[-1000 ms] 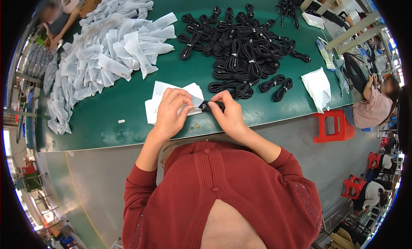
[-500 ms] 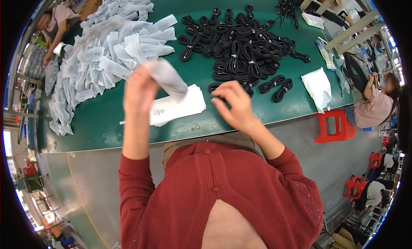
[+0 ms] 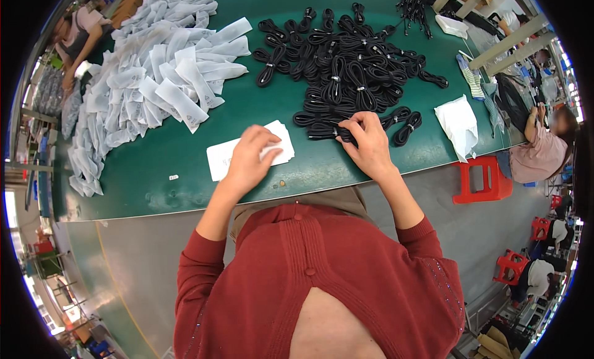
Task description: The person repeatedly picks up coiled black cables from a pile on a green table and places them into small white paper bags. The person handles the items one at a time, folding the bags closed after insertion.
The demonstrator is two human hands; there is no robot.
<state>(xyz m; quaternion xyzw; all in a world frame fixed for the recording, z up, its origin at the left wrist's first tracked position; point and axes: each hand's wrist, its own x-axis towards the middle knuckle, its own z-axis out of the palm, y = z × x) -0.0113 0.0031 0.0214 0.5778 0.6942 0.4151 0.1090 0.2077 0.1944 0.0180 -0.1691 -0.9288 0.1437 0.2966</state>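
Two hands on the green table (image 3: 185, 173): left hand (image 3: 250, 158) flat on white bags (image 3: 224, 158), right hand (image 3: 368, 142) pinching a coiled black cable (image 3: 325, 131).

The flat table (image 3: 185, 173) is covered in smooth, matt green material. The bundled black cables (image 3: 352, 74) look rubbery and slightly glossy. The heaped white translucent plastic sleeves (image 3: 148, 80) appear shiny; the red stool (image 3: 482, 179) is of moulded plastic.
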